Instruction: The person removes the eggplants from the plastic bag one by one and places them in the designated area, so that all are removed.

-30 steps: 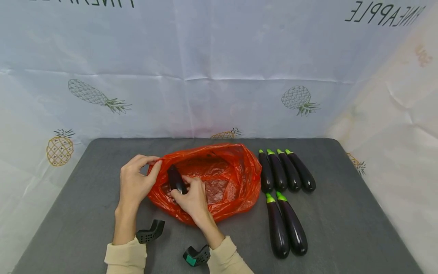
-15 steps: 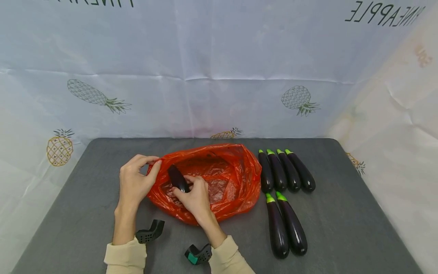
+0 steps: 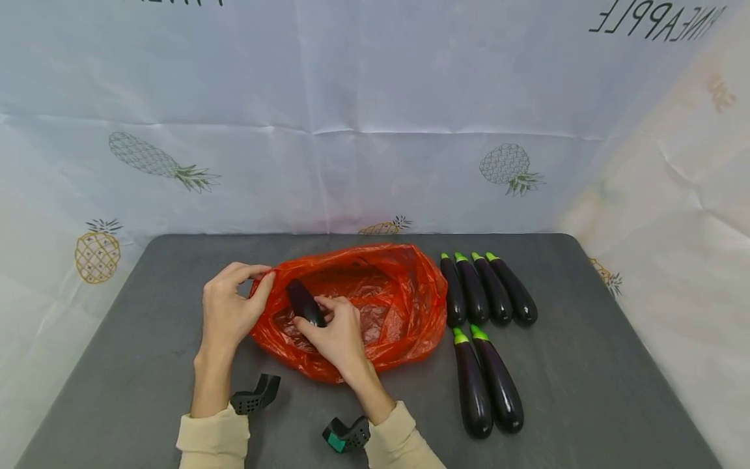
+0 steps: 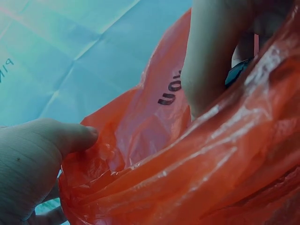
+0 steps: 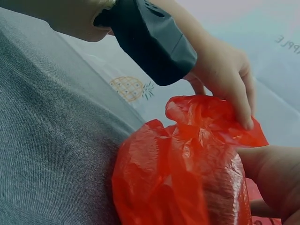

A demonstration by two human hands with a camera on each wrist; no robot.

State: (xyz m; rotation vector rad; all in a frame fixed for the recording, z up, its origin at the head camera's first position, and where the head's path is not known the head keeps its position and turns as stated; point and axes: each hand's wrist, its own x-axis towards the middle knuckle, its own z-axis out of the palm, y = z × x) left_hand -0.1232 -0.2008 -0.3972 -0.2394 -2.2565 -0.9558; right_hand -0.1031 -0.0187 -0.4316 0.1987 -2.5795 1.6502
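A red plastic bag (image 3: 404, 332) lies with its mouth open on the grey table. My left hand (image 3: 230, 311) pinches the bag's left rim between thumb and fingers; the left wrist view shows the thumb (image 4: 77, 137) pressed on the film. Inside the bag on its left side is a dark eggplant (image 3: 303, 301), tilted, its near end held by my right hand (image 3: 338, 331) between thumb and fingers. In the right wrist view the bag's wall (image 5: 159, 178) hides most of that eggplant, and the right hand (image 5: 276, 180) shows only in part.
Right of the bag, several eggplants (image 3: 492, 293) with green stems lie in a row, the leftmost close by the bag's edge. Two larger eggplants (image 3: 473, 391) lie nearer the front. A pineapple-print cloth (image 3: 375, 176) hangs behind the table (image 3: 586, 365).
My right hand has shifted slightly right, and the eggplant it holds has swung to a greater slant. The left hand has stayed on the rim. The whole head view has moved slightly.
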